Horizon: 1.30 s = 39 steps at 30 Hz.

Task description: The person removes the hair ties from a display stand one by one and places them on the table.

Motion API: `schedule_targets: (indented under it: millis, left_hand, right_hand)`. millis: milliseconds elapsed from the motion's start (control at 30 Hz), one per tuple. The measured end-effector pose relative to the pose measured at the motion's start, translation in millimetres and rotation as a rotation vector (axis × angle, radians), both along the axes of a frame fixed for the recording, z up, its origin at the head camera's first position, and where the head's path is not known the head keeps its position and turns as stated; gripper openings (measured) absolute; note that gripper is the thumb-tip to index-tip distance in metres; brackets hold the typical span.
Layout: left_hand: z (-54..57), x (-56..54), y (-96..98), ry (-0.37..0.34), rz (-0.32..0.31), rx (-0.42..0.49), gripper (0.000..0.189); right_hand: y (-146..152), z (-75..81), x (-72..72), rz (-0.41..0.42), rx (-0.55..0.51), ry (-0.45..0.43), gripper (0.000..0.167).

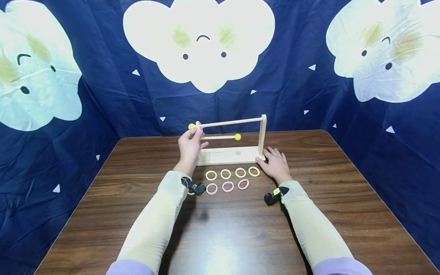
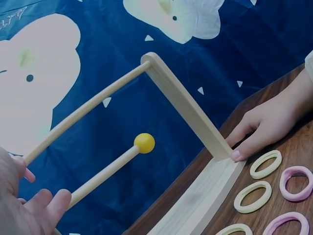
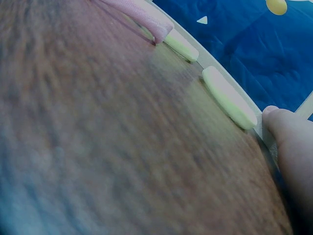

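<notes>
My left hand (image 1: 188, 148) pinches a pink ring (image 1: 198, 124) that is around the upper rod (image 1: 233, 122) of a wooden stand, close to the yellow ball (image 1: 191, 126) at the rod's left end. Below it runs a shorter rod (image 1: 220, 137) tipped with another yellow ball (image 2: 144, 143); its left end is hidden behind the hand. On the right, an upright post (image 1: 262, 133) rises from the flat base (image 1: 228, 155). My right hand (image 1: 276, 166) rests on the table beside that post, its thumb (image 3: 281, 122) touching the base and its fingers spread.
In front of the base lie several pale yellow rings (image 1: 225, 174) in a row, with three pink rings (image 1: 228, 186) nearer me. Another yellow ring is partly hidden under the left wrist camera (image 1: 196, 188). A blue cloth (image 1: 292, 103) with clouds hangs behind the wooden table (image 1: 137, 179).
</notes>
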<state>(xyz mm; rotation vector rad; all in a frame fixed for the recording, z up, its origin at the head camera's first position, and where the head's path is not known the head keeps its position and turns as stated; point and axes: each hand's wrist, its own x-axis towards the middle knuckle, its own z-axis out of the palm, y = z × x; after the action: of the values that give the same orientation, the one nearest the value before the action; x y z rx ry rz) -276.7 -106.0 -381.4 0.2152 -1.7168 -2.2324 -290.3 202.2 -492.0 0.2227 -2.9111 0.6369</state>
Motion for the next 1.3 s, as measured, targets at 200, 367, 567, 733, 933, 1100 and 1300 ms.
schedule_targets:
  millis: [200,367,567,733,933,1100,1300]
  left_hand:
    - [-1.0,0.3,-6.5,-0.001,0.013,0.016,0.023]
    - [-2.4,-0.5,-12.5,0.004,0.040,0.007,0.022]
    - [-1.5,1.1,-18.1,0.024,0.053,0.025,0.017]
    - [-2.9,-0.3,-24.3,0.041,0.059,0.030,0.014]
    - [-3.5,-1.1,-31.2,0.037,0.066,0.030,0.018]
    - [-3.3,-2.6,-36.1,0.033,0.068,0.022,0.021]
    - [-2.5,-5.6,-41.1,0.037,0.089,-0.005,0.022]
  right_hand:
    - [0.3,0.3,-0.6,0.003,0.005,0.001,0.071]
    - [1.0,0.6,-0.8,0.001,0.011,-0.005,0.072]
    - [0.5,3.8,1.8,0.002,0.014,-0.019,0.072]
    - [0.0,4.2,2.0,-0.003,0.011,-0.026,0.072]
    - [0.0,3.6,1.7,-0.003,0.015,-0.024,0.073]
    - [0.4,1.4,-0.1,0.000,0.012,-0.011,0.073]
    - [0.1,-0.6,0.1,0.000,0.008,-0.007,0.073]
